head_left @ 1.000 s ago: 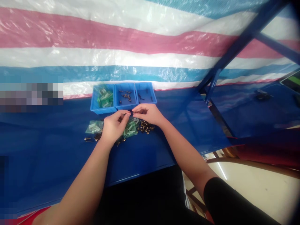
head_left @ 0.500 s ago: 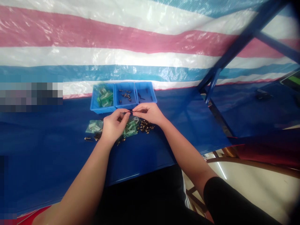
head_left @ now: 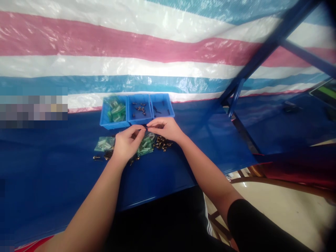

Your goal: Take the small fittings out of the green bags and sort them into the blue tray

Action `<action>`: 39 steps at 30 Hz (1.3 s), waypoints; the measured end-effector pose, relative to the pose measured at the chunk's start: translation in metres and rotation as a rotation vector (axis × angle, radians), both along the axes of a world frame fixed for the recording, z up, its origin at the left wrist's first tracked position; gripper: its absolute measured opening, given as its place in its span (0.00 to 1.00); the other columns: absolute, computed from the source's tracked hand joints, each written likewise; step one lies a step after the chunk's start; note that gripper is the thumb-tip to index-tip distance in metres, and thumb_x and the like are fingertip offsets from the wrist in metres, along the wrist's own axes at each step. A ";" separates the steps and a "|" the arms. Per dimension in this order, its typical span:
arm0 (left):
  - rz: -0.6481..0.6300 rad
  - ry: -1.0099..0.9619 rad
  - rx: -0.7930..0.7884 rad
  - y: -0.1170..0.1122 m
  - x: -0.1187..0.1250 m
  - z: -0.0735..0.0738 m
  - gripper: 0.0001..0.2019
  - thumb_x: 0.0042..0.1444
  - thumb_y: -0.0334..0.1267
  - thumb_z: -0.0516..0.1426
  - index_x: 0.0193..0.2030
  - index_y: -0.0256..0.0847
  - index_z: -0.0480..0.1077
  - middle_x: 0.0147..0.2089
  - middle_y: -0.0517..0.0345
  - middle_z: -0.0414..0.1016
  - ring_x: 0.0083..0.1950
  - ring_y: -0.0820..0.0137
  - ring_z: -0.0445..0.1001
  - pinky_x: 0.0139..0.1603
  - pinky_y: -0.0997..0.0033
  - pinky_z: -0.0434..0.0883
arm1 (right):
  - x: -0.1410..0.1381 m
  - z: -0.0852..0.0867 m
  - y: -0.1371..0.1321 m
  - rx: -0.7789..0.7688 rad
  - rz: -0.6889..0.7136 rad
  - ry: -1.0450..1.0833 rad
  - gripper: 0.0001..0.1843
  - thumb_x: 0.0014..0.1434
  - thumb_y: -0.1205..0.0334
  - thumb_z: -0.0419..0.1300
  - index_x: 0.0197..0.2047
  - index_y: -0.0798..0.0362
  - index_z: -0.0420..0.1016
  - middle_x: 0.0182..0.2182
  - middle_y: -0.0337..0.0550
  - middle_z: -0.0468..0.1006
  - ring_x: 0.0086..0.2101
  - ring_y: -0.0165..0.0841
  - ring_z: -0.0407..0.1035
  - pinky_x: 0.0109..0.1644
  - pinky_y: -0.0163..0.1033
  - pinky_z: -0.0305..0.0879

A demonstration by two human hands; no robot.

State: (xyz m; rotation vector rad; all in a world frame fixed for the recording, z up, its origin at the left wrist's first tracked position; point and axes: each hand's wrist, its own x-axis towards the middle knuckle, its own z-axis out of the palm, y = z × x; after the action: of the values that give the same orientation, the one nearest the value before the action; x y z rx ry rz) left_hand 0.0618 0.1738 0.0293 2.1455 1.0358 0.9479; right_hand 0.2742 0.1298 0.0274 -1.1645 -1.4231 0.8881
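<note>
My left hand (head_left: 126, 142) and my right hand (head_left: 166, 127) meet fingertip to fingertip just in front of the blue bins. Both are closed in a pinch on a small dark thin piece (head_left: 146, 127), mostly hidden by the fingers and too small to name. Beneath and around the hands lie loose brass-coloured screws (head_left: 162, 142), a green-tinted plastic bag of light pegs (head_left: 146, 144) and another such bag (head_left: 104, 144). Dark screws (head_left: 108, 155) lie partly behind my left wrist, with a single screw (head_left: 97, 158) farther left.
Three joined blue bins stand behind the hands: the left bin (head_left: 102, 119) holds green bags, the middle bin (head_left: 132, 118) brass-coloured screws, the right bin (head_left: 166, 99) a few dark pieces. A blue metal frame (head_left: 237, 94) rises at the right. Striped sheeting (head_left: 157, 49) hangs behind.
Both hands stay together around the small dark piece, their fingertips slightly closer. The whole view has shifted a little, so the scene sits slightly lower and further left.
</note>
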 end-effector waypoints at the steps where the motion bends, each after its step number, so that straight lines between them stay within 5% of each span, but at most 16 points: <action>1: -0.002 0.000 0.001 0.000 0.000 0.000 0.15 0.66 0.50 0.59 0.46 0.41 0.81 0.31 0.61 0.77 0.30 0.73 0.72 0.36 0.74 0.69 | 0.000 0.000 0.000 -0.004 -0.003 -0.004 0.14 0.58 0.55 0.72 0.45 0.53 0.87 0.39 0.45 0.88 0.38 0.33 0.81 0.46 0.39 0.78; 21: 0.032 0.002 0.017 -0.001 0.001 -0.002 0.16 0.67 0.50 0.59 0.48 0.41 0.81 0.26 0.63 0.72 0.26 0.74 0.67 0.33 0.74 0.67 | 0.000 0.005 -0.002 -0.033 0.015 -0.075 0.13 0.61 0.54 0.69 0.43 0.54 0.86 0.37 0.44 0.87 0.35 0.32 0.78 0.41 0.38 0.74; 28: -0.019 -0.043 -0.021 -0.003 0.002 0.002 0.18 0.66 0.51 0.59 0.51 0.41 0.83 0.32 0.57 0.79 0.30 0.71 0.73 0.35 0.72 0.72 | -0.005 0.007 -0.003 -0.005 0.006 -0.174 0.11 0.62 0.55 0.66 0.39 0.54 0.85 0.38 0.44 0.85 0.36 0.32 0.76 0.41 0.37 0.71; 34: -0.097 -0.028 -0.002 -0.004 0.002 0.002 0.22 0.66 0.48 0.59 0.62 0.43 0.79 0.28 0.62 0.74 0.26 0.75 0.67 0.34 0.73 0.71 | -0.010 0.008 -0.001 -0.072 0.019 -0.021 0.16 0.61 0.48 0.68 0.37 0.54 0.85 0.33 0.42 0.84 0.33 0.32 0.74 0.40 0.37 0.71; 39: -0.042 -0.027 0.106 -0.003 0.002 0.000 0.20 0.66 0.51 0.60 0.58 0.43 0.82 0.36 0.55 0.82 0.32 0.70 0.75 0.40 0.70 0.75 | -0.009 0.005 0.000 -0.107 0.067 0.063 0.18 0.59 0.46 0.70 0.38 0.54 0.86 0.33 0.41 0.84 0.33 0.31 0.75 0.39 0.36 0.71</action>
State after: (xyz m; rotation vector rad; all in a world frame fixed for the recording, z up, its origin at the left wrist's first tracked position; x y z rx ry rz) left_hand 0.0642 0.1706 0.0292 2.2257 0.9433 1.0301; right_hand 0.2649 0.1296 0.0328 -1.1635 -1.3836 1.0498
